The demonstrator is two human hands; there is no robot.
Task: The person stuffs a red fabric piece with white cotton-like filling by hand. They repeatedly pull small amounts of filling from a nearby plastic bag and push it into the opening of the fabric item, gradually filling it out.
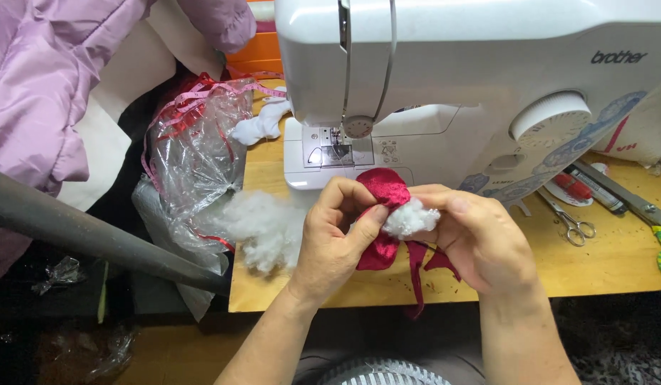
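My left hand (336, 239) grips a small red velvet fabric piece (385, 189) in front of the white sewing machine (444, 78). My right hand (480, 239) pinches a tuft of white stuffing (410, 218) against the opening of the red piece. Loose red strips (424, 267) hang down from it over the wooden table (608, 264). A bigger clump of white stuffing (263, 224) lies on the table just left of my left hand.
A crumpled clear plastic bag (191, 160) with red ribbon lies at the table's left edge. Small scissors (574, 227), pens (594, 189) and a tool lie at the right. A pink jacket (42, 85) hangs at far left, with a dark pole (95, 239) below it.
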